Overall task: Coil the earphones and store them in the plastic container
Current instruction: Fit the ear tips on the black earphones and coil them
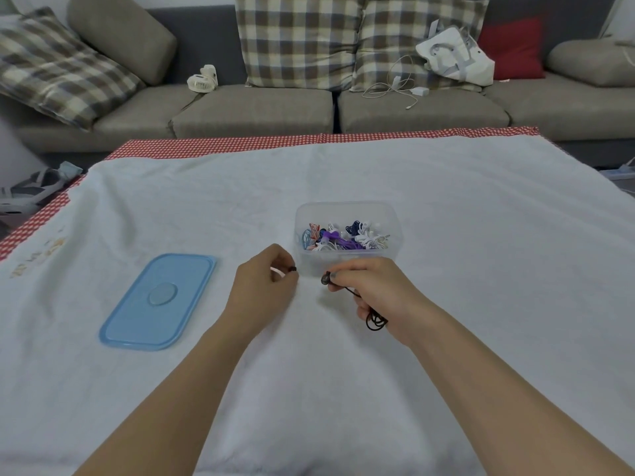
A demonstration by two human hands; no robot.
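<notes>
A clear plastic container [347, 211] stands on the white cloth, with several coiled earphones in white, purple, blue and orange inside. Just in front of it, my right hand [374, 290] grips black earphones [375, 320]. One earbud sticks out at my fingertips and loops of cord hang below my palm. My left hand [263, 286] is a little to the left and pinches the other small black earbud between thumb and fingers. Both hands hover just above the cloth.
A blue lid [159, 302] lies flat on the cloth to the left. The table's red checked edge [309, 142] runs along the far side, with a sofa, cushions, a small fan [202, 79] and a white charger cable [402, 87] behind.
</notes>
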